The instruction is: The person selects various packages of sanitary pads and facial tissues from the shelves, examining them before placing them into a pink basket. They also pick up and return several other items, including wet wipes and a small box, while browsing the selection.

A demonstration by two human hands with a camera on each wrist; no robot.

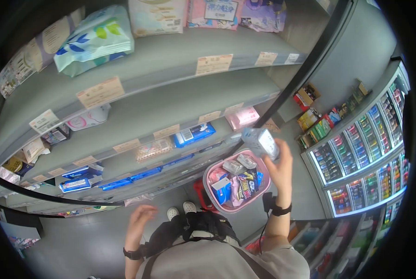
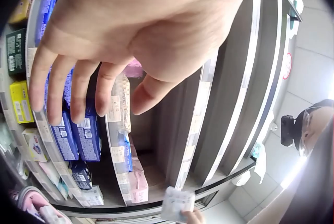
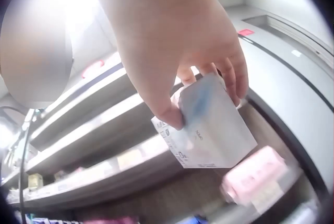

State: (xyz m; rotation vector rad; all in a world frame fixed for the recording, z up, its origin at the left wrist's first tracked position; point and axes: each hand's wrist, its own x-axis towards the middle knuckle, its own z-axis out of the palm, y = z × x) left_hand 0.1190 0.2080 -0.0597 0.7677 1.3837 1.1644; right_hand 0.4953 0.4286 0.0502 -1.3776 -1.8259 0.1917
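Right hand [image 1: 281, 168] holds the white pack [image 3: 219, 130] aloft near the shelf [image 2: 117, 153], at its right end.
The hands are well apart: the right pinches the pack between thumb and fingers, while the left hand [image 1: 140, 221] has loosely spread fingers with nothing between them, before the shelves' front edges. The pack hangs tilted near the pink pack [image 3: 258, 174], and in the head view overlaps the far right corner of the basket [image 1: 231, 210]. A light, even pinch seems best, as hard squeezing could dent its sides. Levelling it before any contact should stop a corner catching on the shelf's front edge or the basket's rim. The left hand could steady that rim or support the pack from below.
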